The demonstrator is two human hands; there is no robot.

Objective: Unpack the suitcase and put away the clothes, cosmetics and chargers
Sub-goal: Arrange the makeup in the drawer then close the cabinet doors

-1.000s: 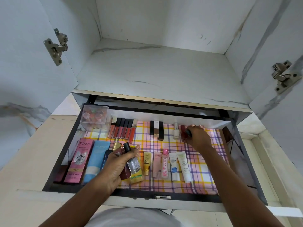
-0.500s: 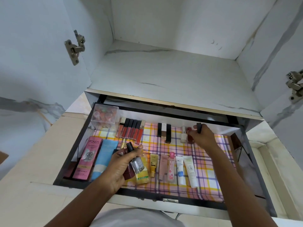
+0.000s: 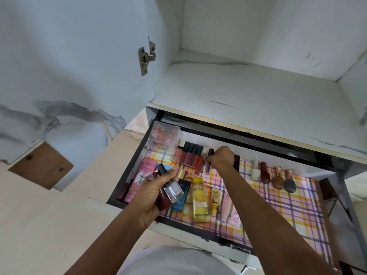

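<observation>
An open drawer (image 3: 127,183) lined with plaid paper holds cosmetics. My left hand (image 3: 153,193) hovers over its left front, gripping small bottles (image 3: 170,190): a dark red one and a clear one with a black cap. My right hand (image 3: 221,158) reaches to the back row and pinches a dark lip gloss tube (image 3: 209,161) at the right end of the lip gloss row (image 3: 190,157). A yellow Garnier bottle (image 3: 200,200), small tubes (image 3: 226,205) and a pink Pond's box (image 3: 142,176) lie in the drawer.
A clear box of small items (image 3: 163,135) sits in the drawer's back left corner. Nail polish bottles (image 3: 272,174) stand at the back right. Above is a bare white shelf (image 3: 248,94). An open cupboard door with a hinge (image 3: 147,56) stands left.
My right hand moved left from the nail polishes to the lip gloss row, carrying the dark tube. The view swung left. My left hand still holds the bottles.
</observation>
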